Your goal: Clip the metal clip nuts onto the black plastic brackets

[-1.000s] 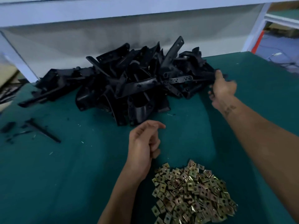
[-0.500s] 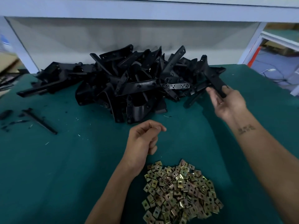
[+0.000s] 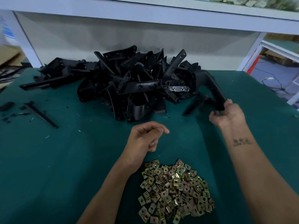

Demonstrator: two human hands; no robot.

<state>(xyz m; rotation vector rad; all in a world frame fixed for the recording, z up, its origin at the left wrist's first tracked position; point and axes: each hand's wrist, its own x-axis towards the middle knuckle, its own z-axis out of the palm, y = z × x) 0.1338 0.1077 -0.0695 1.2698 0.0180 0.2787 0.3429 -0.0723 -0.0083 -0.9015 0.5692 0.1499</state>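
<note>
Dozens of brass-coloured metal clip nuts point(image 3: 175, 192) in a loose heap on the green table point(image 3: 48, 167), nearest the camera, right of centre. Left forearm comes in from the near edge just left of the heap. Left hand point(image 3: 145, 138) sits a bit farther out, above the cloth, fingers loosely curled, thumb tip against the index; holds nothing visible. Right hand point(image 3: 227, 114) farther and to the right, forearm with a small tattoo, fingers wrapped round the near end of one black plastic bracket point(image 3: 212, 88). That bracket slants up and left from the hand, its far end against the right edge of the bracket pile point(image 3: 123, 88). Pile is big, tangled, centre far of table, touching the grey back panel point(image 3: 145, 38). One silver metal piece point(image 3: 178, 88) shows among the pile's right side. Far left: thin black strip point(image 3: 41, 114) and small black scraps point(image 3: 7, 105) lying apart from the pile. White shelf point(image 3: 145, 10) overhead.
</note>
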